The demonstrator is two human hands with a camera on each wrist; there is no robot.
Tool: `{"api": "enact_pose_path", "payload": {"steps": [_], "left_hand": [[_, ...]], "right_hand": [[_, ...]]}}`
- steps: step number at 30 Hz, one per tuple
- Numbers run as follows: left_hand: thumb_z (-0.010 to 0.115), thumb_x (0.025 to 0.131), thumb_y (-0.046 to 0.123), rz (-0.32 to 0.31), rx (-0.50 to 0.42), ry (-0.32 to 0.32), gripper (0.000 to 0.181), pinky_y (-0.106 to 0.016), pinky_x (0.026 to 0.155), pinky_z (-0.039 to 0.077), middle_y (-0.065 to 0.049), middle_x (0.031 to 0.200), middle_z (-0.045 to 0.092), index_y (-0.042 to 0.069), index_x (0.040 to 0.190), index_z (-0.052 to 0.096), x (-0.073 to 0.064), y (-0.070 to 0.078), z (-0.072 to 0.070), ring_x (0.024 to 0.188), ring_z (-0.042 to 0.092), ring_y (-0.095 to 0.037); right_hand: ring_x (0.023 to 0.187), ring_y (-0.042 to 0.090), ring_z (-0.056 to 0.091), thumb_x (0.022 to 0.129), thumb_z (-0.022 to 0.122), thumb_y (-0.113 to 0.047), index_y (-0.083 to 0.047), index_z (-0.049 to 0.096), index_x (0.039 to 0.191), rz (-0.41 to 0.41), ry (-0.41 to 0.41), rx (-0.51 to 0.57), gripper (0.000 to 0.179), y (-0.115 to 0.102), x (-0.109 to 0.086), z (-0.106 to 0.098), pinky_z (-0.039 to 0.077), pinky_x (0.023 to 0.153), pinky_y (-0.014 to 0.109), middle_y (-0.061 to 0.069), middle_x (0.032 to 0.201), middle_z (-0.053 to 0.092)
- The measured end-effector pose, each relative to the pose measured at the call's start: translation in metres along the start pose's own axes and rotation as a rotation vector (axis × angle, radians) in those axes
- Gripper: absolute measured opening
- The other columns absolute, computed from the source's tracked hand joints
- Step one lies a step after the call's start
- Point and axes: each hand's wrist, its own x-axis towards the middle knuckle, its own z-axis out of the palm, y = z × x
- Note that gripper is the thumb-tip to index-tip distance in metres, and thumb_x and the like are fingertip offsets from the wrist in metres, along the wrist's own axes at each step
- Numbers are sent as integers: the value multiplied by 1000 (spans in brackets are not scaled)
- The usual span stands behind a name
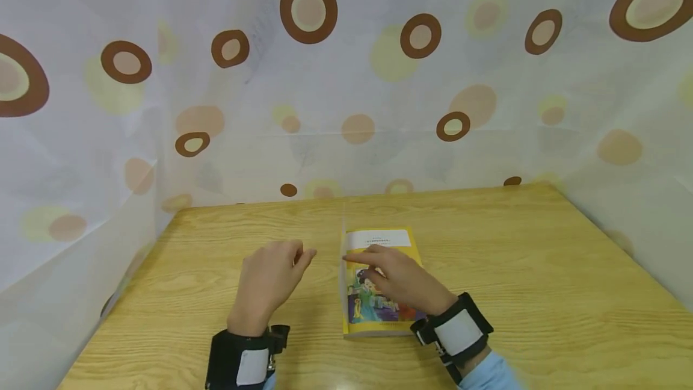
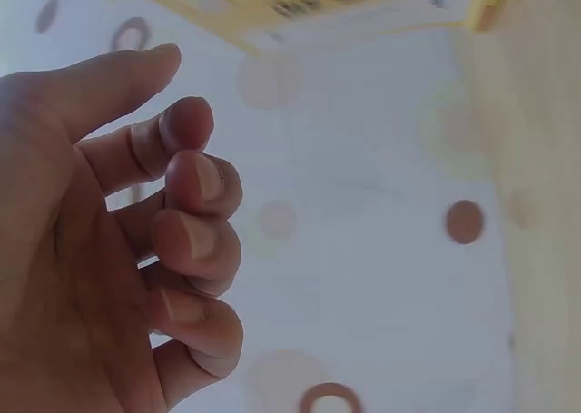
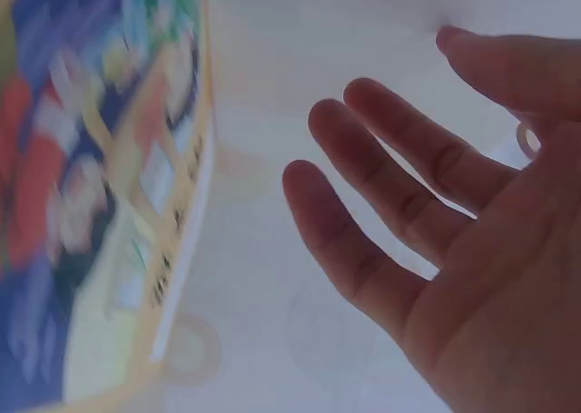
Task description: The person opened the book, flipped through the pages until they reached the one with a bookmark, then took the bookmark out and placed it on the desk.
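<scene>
On the wooden table lies a yellow book [image 1: 379,313] with a colourful cartoon picture and a white panel at its far end. Along its left side a thin pale cover or leaf [image 1: 343,287] stands up, seen nearly edge-on. My right hand [image 1: 400,275] reaches over the book, index fingertip right at that upright edge. Its other fingers [image 3: 363,168] are spread and relaxed in the right wrist view. To the left of the book, my left hand [image 1: 273,278] hovers with fingers loosely curled and nothing in them. Part of the book [image 2: 363,9] shows above that hand in the left wrist view.
A pale curtain [image 1: 346,89] with brown and yellow circles closes off the back and both sides of the table [image 1: 520,269]. Black straps with small devices wrap the left wrist [image 1: 238,359] and right wrist [image 1: 460,331].
</scene>
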Motion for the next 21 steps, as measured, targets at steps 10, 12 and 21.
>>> {"api": "enact_pose_path", "payload": {"steps": [10,12,21], "left_hand": [[60,86,32,45,33,96,35,-23,33,26,8,46,37,18,58,46,-6,22,-31,38,30,-8],[60,86,33,44,41,71,32,-23,34,28,9,48,39,18,60,49,-6,23,-30,40,32,-7],[69,77,35,-32,32,-320,23,-35,63,48,-2,82,59,15,86,64,-7,11,-12,75,53,-20]], "right_hand": [[105,30,47,84,56,-8,-29,58,120,46,-236,-226,42,-10,1,40,47,80,51,14,120,54],[107,31,46,85,57,-11,-33,57,120,51,-247,-285,42,-11,0,44,46,78,55,11,120,54],[108,30,45,85,56,-11,-35,57,119,70,-241,-324,42,-15,-1,46,46,78,57,10,121,54]]}}
